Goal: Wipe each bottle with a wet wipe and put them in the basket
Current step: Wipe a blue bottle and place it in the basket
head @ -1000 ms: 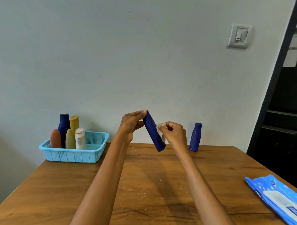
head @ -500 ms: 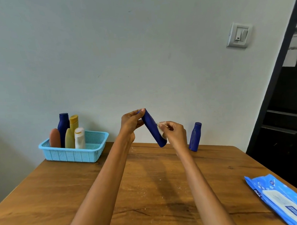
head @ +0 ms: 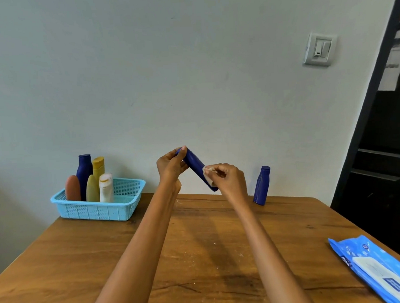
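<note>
The left hand (head: 171, 167) grips the dark blue plastic bottle (head: 198, 166) tilted above the wooden desk (head: 198, 243), while the right hand (head: 226, 177) pinches a small white wet wipe (head: 207, 174) against it: wiping step. Next it should go into the light blue plastic basket (head: 98, 209), which holds five bottles; another blue bottle (head: 262, 185) waits

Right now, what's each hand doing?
Left hand: gripping the top end of the tilted blue bottle.
Right hand: pinching a wet wipe against that bottle.
</note>
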A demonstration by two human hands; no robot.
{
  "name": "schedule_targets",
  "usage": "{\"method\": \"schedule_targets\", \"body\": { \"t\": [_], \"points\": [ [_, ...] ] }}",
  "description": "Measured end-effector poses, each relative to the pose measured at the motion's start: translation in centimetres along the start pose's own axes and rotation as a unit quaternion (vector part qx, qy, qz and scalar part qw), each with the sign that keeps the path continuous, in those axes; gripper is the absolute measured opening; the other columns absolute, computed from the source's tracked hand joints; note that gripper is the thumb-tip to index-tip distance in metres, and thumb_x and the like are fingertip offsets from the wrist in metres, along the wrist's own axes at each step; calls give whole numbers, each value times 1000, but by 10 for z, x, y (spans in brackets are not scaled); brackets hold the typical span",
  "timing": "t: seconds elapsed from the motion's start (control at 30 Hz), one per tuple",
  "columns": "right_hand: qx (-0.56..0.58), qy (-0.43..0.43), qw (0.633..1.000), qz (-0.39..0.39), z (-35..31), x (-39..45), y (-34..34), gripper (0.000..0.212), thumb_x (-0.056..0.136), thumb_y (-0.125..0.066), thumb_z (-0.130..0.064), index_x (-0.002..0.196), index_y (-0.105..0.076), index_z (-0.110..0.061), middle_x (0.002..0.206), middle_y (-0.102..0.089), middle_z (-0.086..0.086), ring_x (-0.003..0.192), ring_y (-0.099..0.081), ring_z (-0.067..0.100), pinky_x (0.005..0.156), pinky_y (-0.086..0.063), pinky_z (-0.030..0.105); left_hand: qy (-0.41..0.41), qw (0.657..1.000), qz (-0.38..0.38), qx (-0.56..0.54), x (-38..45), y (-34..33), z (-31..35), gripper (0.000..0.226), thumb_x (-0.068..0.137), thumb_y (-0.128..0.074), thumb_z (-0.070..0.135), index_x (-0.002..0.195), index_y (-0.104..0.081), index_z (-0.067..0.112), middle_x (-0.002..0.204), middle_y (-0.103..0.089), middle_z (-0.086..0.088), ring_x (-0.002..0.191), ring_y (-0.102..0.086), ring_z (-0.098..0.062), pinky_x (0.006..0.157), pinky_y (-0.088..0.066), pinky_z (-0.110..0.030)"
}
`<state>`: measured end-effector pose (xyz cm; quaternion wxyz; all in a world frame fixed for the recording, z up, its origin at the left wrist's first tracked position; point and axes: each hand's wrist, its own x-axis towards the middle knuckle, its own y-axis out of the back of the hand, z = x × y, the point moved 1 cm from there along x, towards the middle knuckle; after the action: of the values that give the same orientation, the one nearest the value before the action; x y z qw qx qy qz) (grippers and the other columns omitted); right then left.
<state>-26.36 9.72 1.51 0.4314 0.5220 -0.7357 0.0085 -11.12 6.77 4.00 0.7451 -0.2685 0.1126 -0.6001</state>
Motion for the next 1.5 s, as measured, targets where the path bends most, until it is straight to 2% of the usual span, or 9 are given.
{"method": "schedule_targets", "body": {
  "t": [0.13,0.27,0.4,0.5,0.67,0.83,0.93,1.23,1.5],
  "points": [
    [-27,-40,999,-25,0,-2,-2,6,82,-67,-37,82,-66,-31,76,-59,-24,70,-57,-5,54,-35,9,0,999,27,-29,-2,4,-1,25,85,-68,14,107,-60,7,106,-65,-13,99,-65,-28,71,-56,-28],
    [-47,-106,993,-9,13,0,5,7,84,-64,-34,79,-66,-28,79,-67,-11,68,-58,3,51,-36,16,1,999,16,-34,0,4,0,23,85,-68,14,106,-60,8,103,-65,-12,95,-66,-26,69,-57,-27],
    [-5,-138,990,26,18,3,8,21,89,-62,-32,98,-71,-15,89,-68,-3,78,-63,15,64,-49,27,8,997,-80,-5,1,1,-4,25,85,-67,18,107,-61,8,95,-68,-7,87,-68,-22,70,-58,-28],
    [73,-159,984,20,19,4,12,19,90,-62,-28,94,-72,-13,73,-67,1,66,-60,15,68,-50,33,15,982,-181,45,0,-3,-7,30,86,-65,19,111,-62,4,95,-69,-9,88,-68,-24,74,-57,-30],
    [155,-134,978,36,3,5,12,10,91,-61,-28,84,-67,-25,61,-63,-9,52,-57,3,51,-46,12,6,947,-275,165,-6,-9,-12,21,87,-65,23,104,-66,11,94,-71,-7,85,-69,-18,69,-56,-24],
    [205,-104,972,43,-7,6,11,9,91,-60,-25,97,-66,-29,85,-67,-15,73,-62,-2,59,-48,11,-10,939,-297,174,-9,-9,-11,15,86,-66,18,100,-68,13,88,-72,-2,80,-70,-12,66,-54,-20],
    [152,-94,983,48,-3,4,11,14,92,-55,-22,87,-65,-31,74,-66,-9,64,-60,5,56,-49,18,-37,950,-268,153,-9,-12,-10,18,86,-66,15,103,-67,10,90,-71,-4,79,-70,-11,66,-54,-20],
    [27,-219,974,-57,26,3,10,21,96,-46,-18,98,-66,-13,87,-66,5,75,-61,20,70,-52,34,-46,965,-230,118,-4,-9,-9,23,87,-64,15,108,-63,8,94,-69,-6,83,-68,-13,67,-55,-22],
    [261,-133,955,39,-6,8,13,16,92,-57,-15,103,-66,-23,98,-68,-8,87,-62,8,63,-50,14,-30,921,-329,208,-9,-12,-13,24,88,-63,18,111,-63,10,100,-68,-8,91,-67,-16,78,-56,-25]
  ]
}}
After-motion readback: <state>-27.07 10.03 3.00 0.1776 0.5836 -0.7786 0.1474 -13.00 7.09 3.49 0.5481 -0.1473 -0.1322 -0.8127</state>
